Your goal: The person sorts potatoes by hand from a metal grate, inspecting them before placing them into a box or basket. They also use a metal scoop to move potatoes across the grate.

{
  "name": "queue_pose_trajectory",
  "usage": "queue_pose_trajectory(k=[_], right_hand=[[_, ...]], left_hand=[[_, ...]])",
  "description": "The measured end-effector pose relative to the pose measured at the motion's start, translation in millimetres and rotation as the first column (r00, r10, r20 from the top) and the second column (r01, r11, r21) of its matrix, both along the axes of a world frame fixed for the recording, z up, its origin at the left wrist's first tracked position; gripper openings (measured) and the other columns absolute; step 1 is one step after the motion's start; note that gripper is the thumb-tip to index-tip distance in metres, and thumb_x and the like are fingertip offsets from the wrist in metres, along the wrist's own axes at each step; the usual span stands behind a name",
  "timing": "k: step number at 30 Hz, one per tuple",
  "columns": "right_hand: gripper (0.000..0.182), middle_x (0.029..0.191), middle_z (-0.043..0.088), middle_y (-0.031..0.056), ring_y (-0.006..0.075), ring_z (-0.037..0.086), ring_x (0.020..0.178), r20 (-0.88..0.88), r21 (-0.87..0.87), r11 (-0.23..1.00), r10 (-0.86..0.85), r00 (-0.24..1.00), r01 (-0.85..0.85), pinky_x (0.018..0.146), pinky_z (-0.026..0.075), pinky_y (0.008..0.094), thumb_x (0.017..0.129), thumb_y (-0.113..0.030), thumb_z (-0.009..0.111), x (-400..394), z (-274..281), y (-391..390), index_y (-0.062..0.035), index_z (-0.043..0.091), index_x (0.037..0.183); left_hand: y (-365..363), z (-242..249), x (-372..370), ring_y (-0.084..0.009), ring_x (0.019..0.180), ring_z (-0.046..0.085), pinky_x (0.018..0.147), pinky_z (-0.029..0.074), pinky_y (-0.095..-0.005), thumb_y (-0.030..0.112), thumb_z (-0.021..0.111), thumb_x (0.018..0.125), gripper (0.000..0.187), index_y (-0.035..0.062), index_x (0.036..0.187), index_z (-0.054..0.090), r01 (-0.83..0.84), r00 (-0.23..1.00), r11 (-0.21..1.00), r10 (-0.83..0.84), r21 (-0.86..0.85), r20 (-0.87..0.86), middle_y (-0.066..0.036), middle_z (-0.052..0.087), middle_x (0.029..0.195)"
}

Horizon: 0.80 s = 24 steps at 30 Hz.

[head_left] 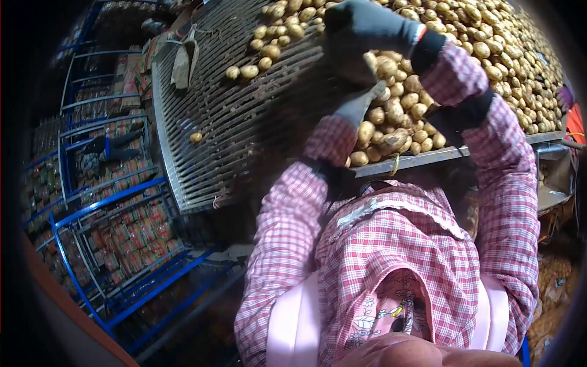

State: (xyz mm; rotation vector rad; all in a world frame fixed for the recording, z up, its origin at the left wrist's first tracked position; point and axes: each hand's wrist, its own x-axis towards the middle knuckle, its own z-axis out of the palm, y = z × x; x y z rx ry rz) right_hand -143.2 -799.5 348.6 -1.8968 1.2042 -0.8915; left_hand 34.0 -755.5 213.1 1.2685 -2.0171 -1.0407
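Observation:
My left hand (362, 106), in a grey glove, lies at the left edge of a heap of potatoes (396, 110). Its fingers look stretched out and rest against the nearest potatoes. Just beyond it, my right hand (361, 38), in a darker grey glove, reaches across from the right. The back of that glove faces me and its fingers point down over the slats, mostly hidden in shadow. Whether it grips a potato cannot be seen. Under both hands runs a slatted metal sorting table (220, 128).
A few loose potatoes (249, 71) sit on the slats, and one small potato (195, 137) lies farther left. Along the near side runs a metal edge (422, 160). Blue metal frames (110, 202) stand around stacked goods at left. A cardboard box (555, 177) is at right.

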Motion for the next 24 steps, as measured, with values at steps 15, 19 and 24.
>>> queue_pose_trajectory(k=[15,19,24], right_hand=[[0.011,0.075,0.064,0.0004,0.0098,0.059,0.069,0.734,0.227,0.892,0.108,0.670,-0.392,0.063,0.051,0.0271,0.083,-0.011,0.070,90,-31,54,-0.0060,0.072,0.091],[0.014,0.072,0.063,0.0017,0.0125,0.058,0.066,0.594,0.282,0.823,0.253,0.764,-0.492,0.061,0.050,0.0293,0.079,-0.013,0.073,117,-40,76,-0.0074,0.071,0.091],[0.016,0.074,0.067,0.0056,0.0151,0.061,0.067,0.368,0.261,0.861,0.330,0.869,-0.437,0.066,0.052,0.0339,0.082,-0.017,0.071,53,-18,68,-0.0052,0.069,0.091]], left_hand=[[104,83,178,-0.0303,0.127,0.057,0.104,0.049,-0.0406,0.023,0.083,0.075,0.091,-0.0012,0.149,0.034,-0.391,0.903,0.905,0.344,0.164,0.256,-0.018,0.051,0.146],[135,65,161,-0.0310,0.128,0.055,0.107,0.047,-0.0417,0.027,0.080,0.078,0.087,-0.0025,0.147,0.036,-0.435,0.900,0.833,0.417,0.343,0.128,-0.019,0.052,0.143],[112,36,79,-0.0291,0.128,0.054,0.108,0.045,-0.0409,0.027,0.077,0.082,0.080,-0.0030,0.145,0.038,-0.328,0.944,0.925,0.324,0.193,0.056,-0.019,0.052,0.141]])
